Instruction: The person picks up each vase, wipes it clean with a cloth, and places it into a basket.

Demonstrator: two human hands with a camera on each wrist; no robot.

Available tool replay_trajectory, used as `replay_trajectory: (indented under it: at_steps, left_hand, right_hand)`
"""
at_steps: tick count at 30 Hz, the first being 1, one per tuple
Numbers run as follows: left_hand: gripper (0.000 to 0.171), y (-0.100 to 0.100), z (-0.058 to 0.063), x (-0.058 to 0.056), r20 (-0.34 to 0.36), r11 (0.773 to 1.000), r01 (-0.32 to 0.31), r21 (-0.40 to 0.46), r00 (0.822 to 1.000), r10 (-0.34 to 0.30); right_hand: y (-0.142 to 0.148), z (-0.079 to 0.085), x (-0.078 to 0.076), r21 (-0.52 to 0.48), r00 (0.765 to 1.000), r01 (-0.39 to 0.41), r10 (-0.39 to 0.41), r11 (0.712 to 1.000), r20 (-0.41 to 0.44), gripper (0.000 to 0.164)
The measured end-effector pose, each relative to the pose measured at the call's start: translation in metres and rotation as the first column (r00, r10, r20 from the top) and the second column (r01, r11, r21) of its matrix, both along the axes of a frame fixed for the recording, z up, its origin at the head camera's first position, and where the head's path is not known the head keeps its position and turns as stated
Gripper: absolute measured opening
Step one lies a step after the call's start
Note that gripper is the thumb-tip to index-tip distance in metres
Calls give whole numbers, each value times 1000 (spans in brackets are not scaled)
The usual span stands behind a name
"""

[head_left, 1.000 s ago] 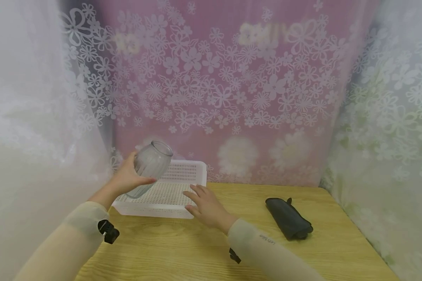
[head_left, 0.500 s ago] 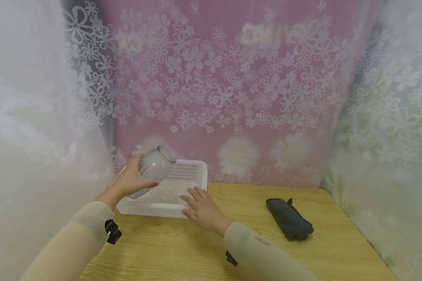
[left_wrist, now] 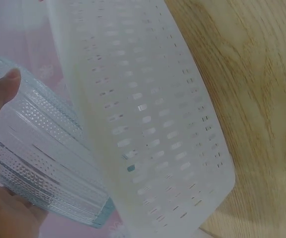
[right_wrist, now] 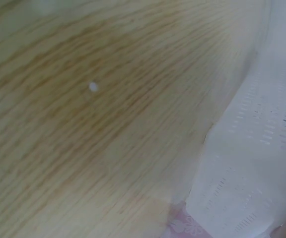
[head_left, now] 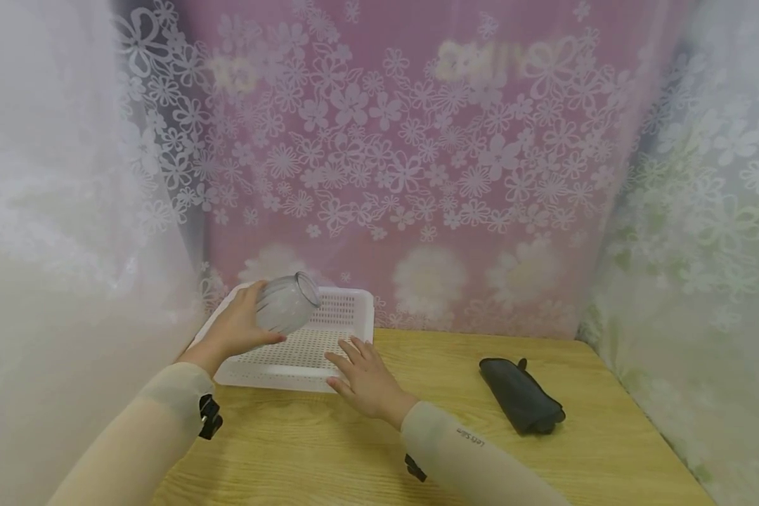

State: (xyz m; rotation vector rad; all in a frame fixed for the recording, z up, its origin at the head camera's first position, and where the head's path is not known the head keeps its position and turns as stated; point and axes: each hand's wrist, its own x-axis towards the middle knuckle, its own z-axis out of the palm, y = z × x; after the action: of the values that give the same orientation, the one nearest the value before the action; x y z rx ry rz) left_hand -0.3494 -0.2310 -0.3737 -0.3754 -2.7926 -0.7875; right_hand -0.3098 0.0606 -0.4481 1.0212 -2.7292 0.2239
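My left hand [head_left: 237,325] grips a clear ribbed glass vase [head_left: 287,303] around its body, over the left part of a white plastic basket [head_left: 272,379]. The vase lies nearly on its side, with its mouth pointing right. In the left wrist view, the thumb and fingers wrap the textured glass beside the basket's slotted wall [left_wrist: 143,114]. My right hand [head_left: 370,379], fingers spread and relaxed, is at the basket's front right corner. The right wrist view catches the basket's side [right_wrist: 247,148] and only a sliver of that hand.
A dark folded bundle [head_left: 521,396] with a small loop lies on the right of the wooden table [head_left: 329,450]. Flower-patterned curtains [head_left: 405,169] rise behind the table and along both sides.
My left hand has moved slightly right and down. The vase has tipped further over, its mouth swinging down to the right. My right hand has shifted a little to the left.
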Motion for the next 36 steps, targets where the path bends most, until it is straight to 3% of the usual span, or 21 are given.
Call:
replay_trajectory:
  at_steps: [9,17,27,36]
  left_hand:
    - [121,2,-5,-4,-14,999,-11,-46,1000,11]
    - [121,5,-18,-8,-13,996,0,-92,1000,-1]
    - [119,13,-27,-15,-29,975,39,-219,999,-46]
    - [119,17,-34,-18,15,966,32,-257,999,-29]
  right_hand:
    - [-1,0,-1,23,1000,14,-14,1000,-25,56]
    - [-2,-1,0,39,999,24,-23,999,-26,56]
    - [-2,-2,1,28,999,32,-31,999,-24,54]
    - [-3,2,5,41,999,42,-41,998,-22,52]
